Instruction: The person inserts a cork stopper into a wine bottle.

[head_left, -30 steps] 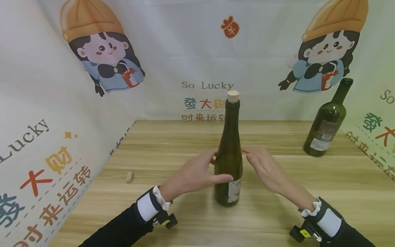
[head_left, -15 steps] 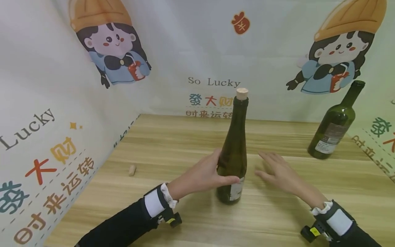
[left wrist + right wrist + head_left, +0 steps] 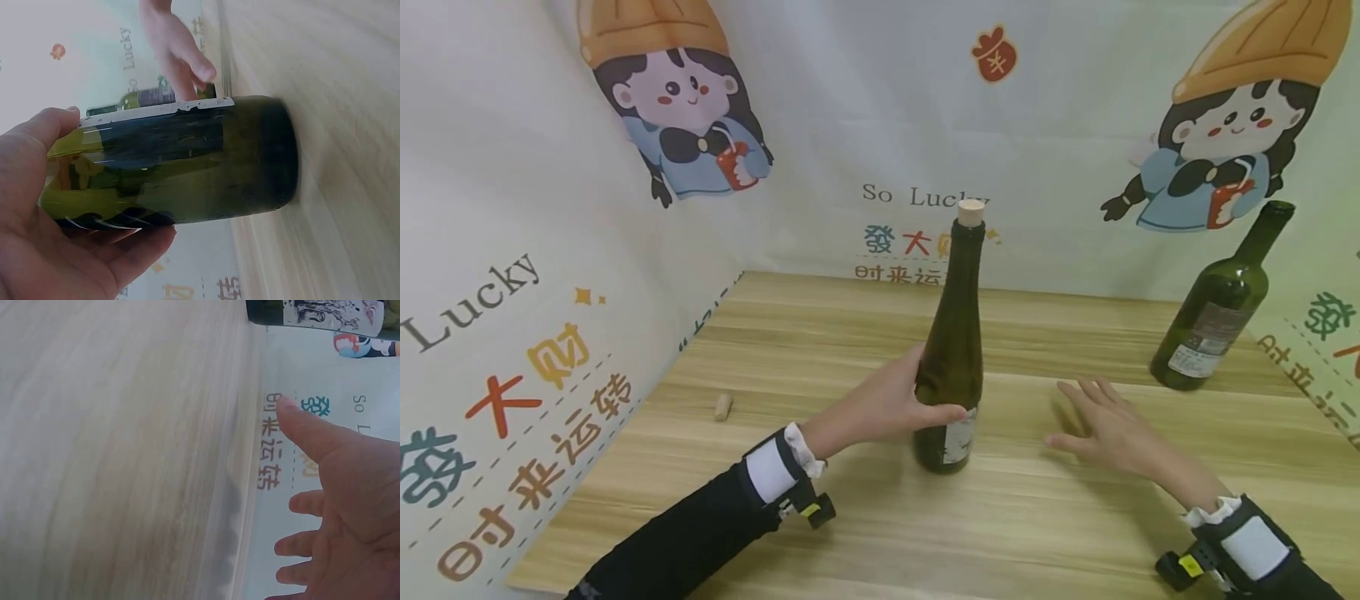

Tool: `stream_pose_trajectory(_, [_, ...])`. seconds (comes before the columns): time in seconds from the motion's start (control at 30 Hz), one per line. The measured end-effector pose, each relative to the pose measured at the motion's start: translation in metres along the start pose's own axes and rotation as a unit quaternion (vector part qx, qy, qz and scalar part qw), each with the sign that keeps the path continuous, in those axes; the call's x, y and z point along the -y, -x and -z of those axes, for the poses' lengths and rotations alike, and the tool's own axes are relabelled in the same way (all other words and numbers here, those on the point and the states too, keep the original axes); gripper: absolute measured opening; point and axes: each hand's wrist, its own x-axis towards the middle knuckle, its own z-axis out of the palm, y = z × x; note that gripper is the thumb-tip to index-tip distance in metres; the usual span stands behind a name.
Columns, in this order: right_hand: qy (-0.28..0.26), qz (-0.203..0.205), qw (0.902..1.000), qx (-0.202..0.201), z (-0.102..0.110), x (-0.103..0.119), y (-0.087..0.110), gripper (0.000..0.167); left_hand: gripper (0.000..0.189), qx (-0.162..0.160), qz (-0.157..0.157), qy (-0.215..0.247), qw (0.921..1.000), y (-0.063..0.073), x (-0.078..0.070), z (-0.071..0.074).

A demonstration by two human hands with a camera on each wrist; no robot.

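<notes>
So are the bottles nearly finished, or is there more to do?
Looks done: a pale cork sticks up from the mouth of the nearer bottle. In hand: the left fingers hold that bottle, while the right fingers hold nothing. Probably left: the farther bottle shows no cork on top, and a loose cork lies on the table, maybe meant for it.

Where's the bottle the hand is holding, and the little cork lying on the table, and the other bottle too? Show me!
Held bottle (image 3: 957, 346): head view, on its sloping green glass shoulder.
Loose cork (image 3: 723, 407): head view, on the middle of its side.
Other bottle (image 3: 1217, 322): head view, on the middle of its body.
</notes>
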Motion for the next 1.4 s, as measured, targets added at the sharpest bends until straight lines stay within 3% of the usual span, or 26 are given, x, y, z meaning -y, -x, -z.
stream_pose_trajectory(0.6, [0.004, -0.022, 0.9997, 0.006, 0.007, -0.018, 0.009, 0.088, 0.075, -0.07, 0.059, 0.002, 0.9958, -0.016, 0.046, 0.038])
stream_pose_trajectory(0.87, [0.003, -0.028, 0.9996, 0.008, 0.006, -0.025, 0.015, 0.088, 0.075, -0.073, 0.067, -0.004, 0.9951, -0.019, 0.062, 0.054])
stream_pose_trajectory(1.17, [-0.002, -0.042, 0.9991, 0.009, 0.009, -0.035, 0.023, 0.089, 0.102, -0.065, 0.131, -0.02, 0.9891, -0.016, 0.074, 0.074])
stream_pose_trajectory(1.4, [-0.004, -0.046, 0.9989, 0.002, 0.012, -0.04, 0.027, 0.086, 0.101, -0.079, 0.135, -0.005, 0.9877, -0.02, 0.096, 0.091])
